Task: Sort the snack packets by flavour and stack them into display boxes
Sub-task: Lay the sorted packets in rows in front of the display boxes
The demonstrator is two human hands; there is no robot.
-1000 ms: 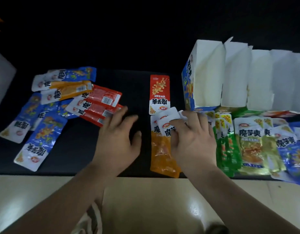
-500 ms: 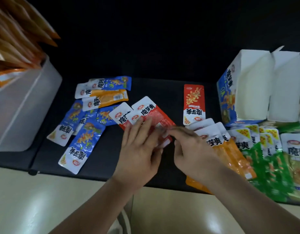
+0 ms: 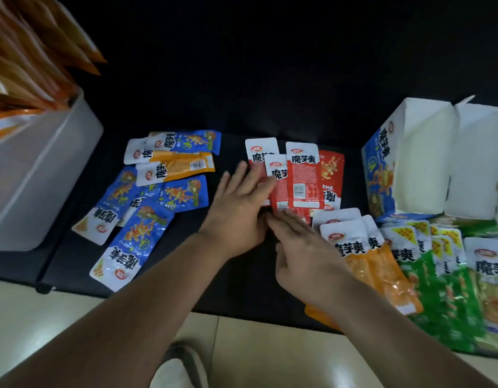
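- Noting red packets (image 3: 302, 177) fanned at frame centre on the black mat (image 3: 242, 278), overlapping, one showing a barcode panel.
- Laying left hand (image 3: 239, 200) flat over the fan's left side, fingers straight, gripping nothing.
- Holding right hand (image 3: 303, 256) just below the fan, fingers extended and loose, pinching nothing; tips blurred, so cannot tell whether touching the lower edge.
- Seeing blue packets (image 3: 141, 233) scattered left of centre, tilted and overlapping, with an orange packet (image 3: 186, 168) lying among them near the top.
- Seeing an orange stack (image 3: 376, 270) at lower right, partly hidden under the right forearm, with green packets (image 3: 443, 289) overlapping just to its right.
- Noting display box (image 3: 382, 175) at right: blue printed card outside, plain white inside, open at the front, more white card walls beside it.
- Noting pale plastic bin (image 3: 38, 175) at upper left, holding upright orange pouches (image 3: 32, 65), blurred.
- Recording glossy film packets, flat and oblong, with white header bands; shiny pale floor tiles (image 3: 256, 354) along the bottom edge.
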